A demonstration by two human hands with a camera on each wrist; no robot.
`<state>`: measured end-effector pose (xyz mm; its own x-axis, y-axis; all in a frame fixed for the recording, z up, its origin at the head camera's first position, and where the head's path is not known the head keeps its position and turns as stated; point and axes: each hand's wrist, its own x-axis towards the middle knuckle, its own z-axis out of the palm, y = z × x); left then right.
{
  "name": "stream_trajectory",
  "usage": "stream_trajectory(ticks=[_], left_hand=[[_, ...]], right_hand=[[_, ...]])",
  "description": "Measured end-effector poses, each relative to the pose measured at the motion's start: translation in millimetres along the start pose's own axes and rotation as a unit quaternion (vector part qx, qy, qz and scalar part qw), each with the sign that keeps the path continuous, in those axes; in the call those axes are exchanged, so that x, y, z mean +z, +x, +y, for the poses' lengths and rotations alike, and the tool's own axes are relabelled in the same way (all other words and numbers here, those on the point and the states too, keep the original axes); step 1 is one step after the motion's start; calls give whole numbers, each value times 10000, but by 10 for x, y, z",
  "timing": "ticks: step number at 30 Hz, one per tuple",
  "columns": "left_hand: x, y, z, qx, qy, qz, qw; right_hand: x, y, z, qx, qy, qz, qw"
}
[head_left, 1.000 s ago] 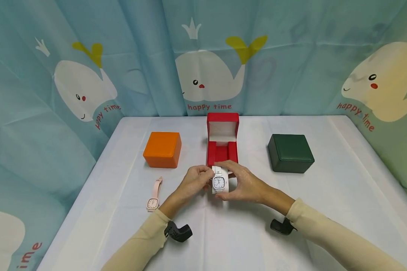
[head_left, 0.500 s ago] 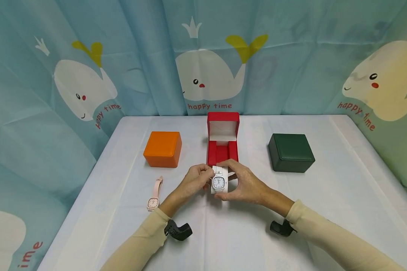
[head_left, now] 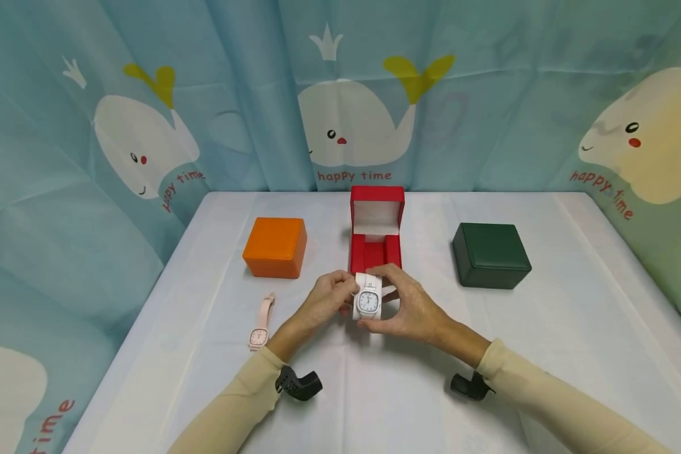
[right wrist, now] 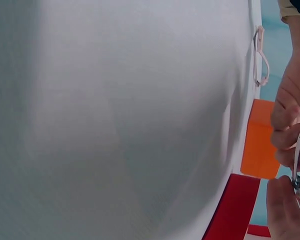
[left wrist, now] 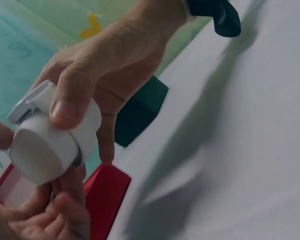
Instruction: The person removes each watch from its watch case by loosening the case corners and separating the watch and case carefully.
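Note:
A white wristwatch point(head_left: 368, 301) is wrapped round a white watch cushion point(left wrist: 37, 152), raised above the table in front of the open red box point(head_left: 375, 249). My right hand point(head_left: 411, 306) grips the cushion from the right, thumb at the near end and fingers at the far end. My left hand point(head_left: 326, 299) has curled fingers and pinches at the strap on the left side. In the right wrist view, the buckle of the strap point(right wrist: 296, 181) lies near the fingertips. The left fingertips are partly hidden behind the cushion.
A pink watch point(head_left: 259, 337) lies on the white-covered table point(head_left: 408, 403) beside my left forearm. An orange box point(head_left: 275, 248) stands closed at the left, and a green box point(head_left: 492, 255) closed at the right. A whale-print curtain point(head_left: 250, 94) hangs behind and along the sides.
Both hands stay almost where they were, with the watch and cushion still between them. The whole head view has shifted slightly; the boxes and pink watch have not moved on the table.

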<state>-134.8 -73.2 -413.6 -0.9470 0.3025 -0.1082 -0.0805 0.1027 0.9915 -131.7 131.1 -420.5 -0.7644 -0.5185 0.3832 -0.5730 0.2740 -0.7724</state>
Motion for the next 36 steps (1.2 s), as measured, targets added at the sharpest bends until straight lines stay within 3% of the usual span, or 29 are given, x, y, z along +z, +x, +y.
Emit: stream_trajectory(ticks=[4, 7, 11, 17, 20, 22, 25, 30, 36], left_hand=[[-24, 0, -4, 94, -138, -422, 9990], [-28, -9, -17, 282, 2, -536, 9982], [-25, -14, -32, 451, 191, -342, 9982], [-35, 2, -48, 477, 99, -179, 9987], [-30, 12, -58, 454, 40, -95, 9989], [-24, 12, -60, 425, 7, -46, 9991], [-14, -2, -55, 449, -10, 14, 9990], [7, -30, -69, 585, 139, 109, 9981], [20, -30, -83, 661, 150, 209, 9975]], right_hand=[[2, 3, 4, 19, 119, -32, 9999], [5, 8, -3, 70, 54, -89, 9999], [0, 11, -8, 157, 65, -181, 9997], [2, 17, -11, 204, 240, -231, 9992], [13, 10, -20, 572, 624, -310, 9959], [8, -1, -28, 975, 1066, -430, 9886], [-22, -17, -27, 1552, 1895, -601, 9677], [-66, -24, -10, 2110, 2701, -807, 9360], [-55, -40, 4, 2018, 3025, -777, 9283]])
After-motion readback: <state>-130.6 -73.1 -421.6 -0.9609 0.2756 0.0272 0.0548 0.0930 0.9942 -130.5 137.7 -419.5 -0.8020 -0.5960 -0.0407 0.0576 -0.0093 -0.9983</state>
